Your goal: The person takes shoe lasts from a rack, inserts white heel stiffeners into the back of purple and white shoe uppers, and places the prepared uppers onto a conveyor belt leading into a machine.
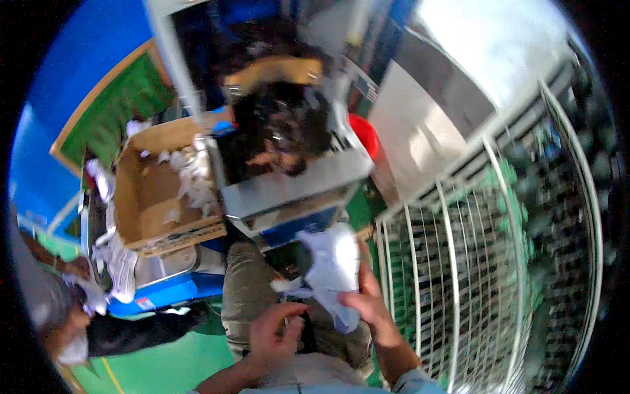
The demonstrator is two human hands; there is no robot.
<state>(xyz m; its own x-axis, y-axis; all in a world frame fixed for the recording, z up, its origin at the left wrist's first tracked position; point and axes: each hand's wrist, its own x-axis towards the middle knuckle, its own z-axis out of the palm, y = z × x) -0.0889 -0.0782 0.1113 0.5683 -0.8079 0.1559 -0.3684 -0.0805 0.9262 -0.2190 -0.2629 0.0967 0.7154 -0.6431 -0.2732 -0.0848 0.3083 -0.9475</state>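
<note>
My right hand (pixel 371 305) grips a white shoe upper (pixel 331 259) by its right edge, thumb on top, above my lap. The upper is pale and smooth, with a loose flap hanging at its left side. Just below and to the left of it, my left hand (pixel 279 331) is held with fingers loosely curled and a gap between thumb and forefinger. Nothing shows in that hand, and it is apart from the upper.
A machine with a metal bed (pixel 295 184) stands ahead. Left of it, a cardboard box (pixel 167 230) holds white scraps. More white uppers (pixel 121 269) lie beside the box. Another person's hand (pixel 75 322) is at far left. A white wire rack (pixel 453 282) stands right; a red bin (pixel 364 134) stands behind.
</note>
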